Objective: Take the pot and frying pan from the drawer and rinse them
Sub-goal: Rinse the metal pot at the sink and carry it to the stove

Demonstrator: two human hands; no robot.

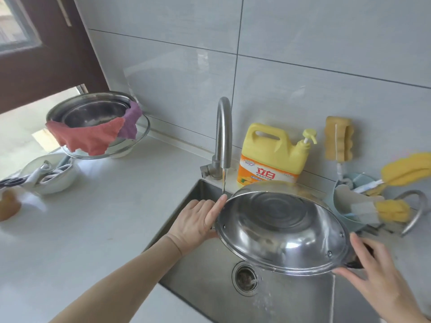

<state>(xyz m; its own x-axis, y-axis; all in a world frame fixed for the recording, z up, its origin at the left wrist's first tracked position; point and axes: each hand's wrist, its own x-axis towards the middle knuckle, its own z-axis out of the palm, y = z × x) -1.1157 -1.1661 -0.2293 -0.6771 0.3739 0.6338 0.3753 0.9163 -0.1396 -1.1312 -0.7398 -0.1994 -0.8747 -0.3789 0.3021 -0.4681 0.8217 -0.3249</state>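
Observation:
A shiny steel pot is tilted over the steel sink, its open mouth turned toward me. My left hand holds its left rim, fingers stretched along the outer wall and the forefinger under the water stream. My right hand grips the dark handle at the pot's lower right. A thin stream runs from the curved tap, and water pours off the pot's low edge into the sink beside the drain. No frying pan is visible.
A yellow detergent jug stands behind the sink. Sponges and brushes sit in a blue holder at right. On the white counter at left are stacked steel bowls draped with cloths and a white bowl of utensils.

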